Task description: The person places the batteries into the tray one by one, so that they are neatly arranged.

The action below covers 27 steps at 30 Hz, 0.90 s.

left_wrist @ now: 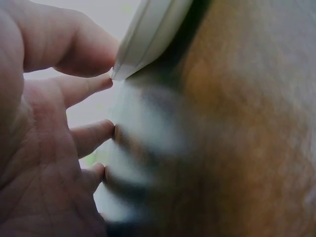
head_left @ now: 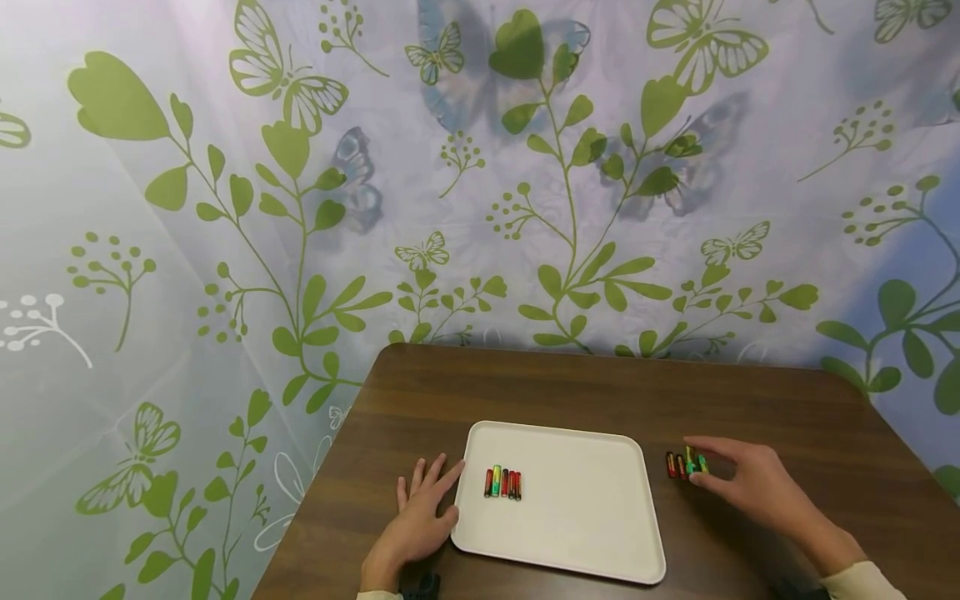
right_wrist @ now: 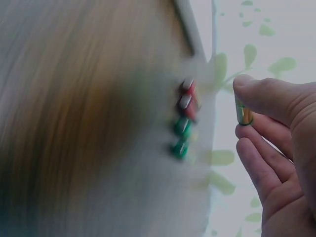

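The right hand (head_left: 765, 483) pinches 1 green-and-gold battery (right_wrist: 244, 113) between its thumb and fingertips, with the thumb lying over the upper part of it in the right wrist view. The other fingers of that hand reach forward, slightly bent. The held battery has a shiny wrapper and is to the right of the tray, beside a row of 4 loose batteries (right_wrist: 183, 116) on the table: 2 red and black, 2 green. Their metallic ends catch the light, though blur hides any lettering. Whether the held battery touches the tabletop cannot be told.

The left hand (head_left: 416, 521) has its fingers spread well apart and clasps nothing; its thumb and index finger touch the left rim of the white rectangular tray (head_left: 577, 508), while the other fingertips are on the table beside it.

Inside the tray, towards its left side, 5 batteries (head_left: 505, 483) lie side by side in a row: 4 red and black, and 1 green and yellow, second from the left. The tray lies flat on a brown wood-grain table (head_left: 600, 387), in front of a pale curtain (head_left: 465, 208) printed with green leaves and butterflies.
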Available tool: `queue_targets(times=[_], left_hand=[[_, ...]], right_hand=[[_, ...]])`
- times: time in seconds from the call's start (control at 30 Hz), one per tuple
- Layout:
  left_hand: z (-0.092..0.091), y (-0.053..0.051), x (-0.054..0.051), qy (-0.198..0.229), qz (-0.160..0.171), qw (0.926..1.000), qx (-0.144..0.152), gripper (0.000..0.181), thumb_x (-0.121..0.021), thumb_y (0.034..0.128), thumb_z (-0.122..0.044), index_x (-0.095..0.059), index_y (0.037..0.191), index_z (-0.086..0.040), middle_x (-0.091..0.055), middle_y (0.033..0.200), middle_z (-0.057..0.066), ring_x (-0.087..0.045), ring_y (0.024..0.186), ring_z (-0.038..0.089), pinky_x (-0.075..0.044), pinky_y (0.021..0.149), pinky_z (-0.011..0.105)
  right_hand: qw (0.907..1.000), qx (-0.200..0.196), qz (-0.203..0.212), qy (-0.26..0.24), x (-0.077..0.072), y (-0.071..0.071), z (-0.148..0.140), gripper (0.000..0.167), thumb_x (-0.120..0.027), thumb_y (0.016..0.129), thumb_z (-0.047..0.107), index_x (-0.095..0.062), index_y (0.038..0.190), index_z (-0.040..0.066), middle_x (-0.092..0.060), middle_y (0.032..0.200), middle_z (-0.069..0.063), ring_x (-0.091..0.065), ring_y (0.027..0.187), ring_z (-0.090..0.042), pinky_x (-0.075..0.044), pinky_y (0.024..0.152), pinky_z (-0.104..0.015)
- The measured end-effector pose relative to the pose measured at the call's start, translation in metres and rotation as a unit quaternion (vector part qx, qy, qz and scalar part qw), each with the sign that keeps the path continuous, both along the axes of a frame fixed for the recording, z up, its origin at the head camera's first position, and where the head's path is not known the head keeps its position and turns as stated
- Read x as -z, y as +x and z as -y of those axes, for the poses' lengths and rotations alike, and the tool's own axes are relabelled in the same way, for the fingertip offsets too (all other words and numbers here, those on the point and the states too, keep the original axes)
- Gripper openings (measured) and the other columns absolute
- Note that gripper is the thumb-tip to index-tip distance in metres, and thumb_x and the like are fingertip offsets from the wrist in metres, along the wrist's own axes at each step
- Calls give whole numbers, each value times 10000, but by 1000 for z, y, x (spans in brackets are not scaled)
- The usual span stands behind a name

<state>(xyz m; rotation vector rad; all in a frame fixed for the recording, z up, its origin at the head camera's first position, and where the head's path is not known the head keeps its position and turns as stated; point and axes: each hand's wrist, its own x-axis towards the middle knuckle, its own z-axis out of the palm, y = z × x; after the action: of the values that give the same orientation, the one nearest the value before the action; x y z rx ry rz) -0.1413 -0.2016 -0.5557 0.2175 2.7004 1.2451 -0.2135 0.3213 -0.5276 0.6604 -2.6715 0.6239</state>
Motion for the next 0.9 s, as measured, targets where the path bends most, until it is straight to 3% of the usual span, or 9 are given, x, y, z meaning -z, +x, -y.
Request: queue_targets(times=[0.23,0.37,0.47,0.57,0.63,0.9], left_hand=[[0,0,1,12,-42,10000,6,705,-635,996,-100,-468,1678,-152,-226,1798,265,38,1667,578,184,1206,817],[0,0,1,-13,-71,10000,11,705,-633,991,-102,-472,1675,-150,-233,1794,269,32,1665,584,176,1205,822],[0,0,2,-13,-78,10000,13,708,-634,987,-102,-472,1674,-145,-233,1793,270,29,1663,589,175,1203,825],[0,1,2,33,-77,10000,29,711,-626,989,-95,-463,1679,-143,-226,1796,268,36,1665,585,183,1203,820],[0,1,2,56,-76,9999,37,712,-619,991,-91,-457,1683,-144,-223,1799,265,40,1667,580,188,1205,816],[0,2,2,52,-81,10000,24,712,-618,995,-91,-455,1685,-151,-225,1802,253,37,1669,575,184,1211,811]], right_hand=[[9989,-17,110,-459,-5,0,39,551,-994,787,226,-801,1297,143,-833,1125,-63,-728,824,-149,-557,636,-290],[9968,-250,162,-740,0,3,65,536,-987,789,171,-803,1292,154,-819,1041,-8,-594,694,-57,-486,599,-250],[9957,-372,21,-847,4,5,83,535,-987,778,139,-809,1282,148,-831,1066,4,-667,722,-88,-555,651,-282],[9949,-308,-84,-961,6,6,100,549,-991,772,141,-812,1291,150,-834,1212,-18,-807,939,-186,-657,799,-408],[9940,-261,-37,-1063,7,7,110,564,-987,780,145,-804,1314,150,-826,1250,-22,-818,1042,-246,-662,869,-481],[9895,-356,203,-1385,11,7,148,547,-971,816,166,-797,1334,160,-816,1280,-15,-818,1085,-265,-660,910,-469]])
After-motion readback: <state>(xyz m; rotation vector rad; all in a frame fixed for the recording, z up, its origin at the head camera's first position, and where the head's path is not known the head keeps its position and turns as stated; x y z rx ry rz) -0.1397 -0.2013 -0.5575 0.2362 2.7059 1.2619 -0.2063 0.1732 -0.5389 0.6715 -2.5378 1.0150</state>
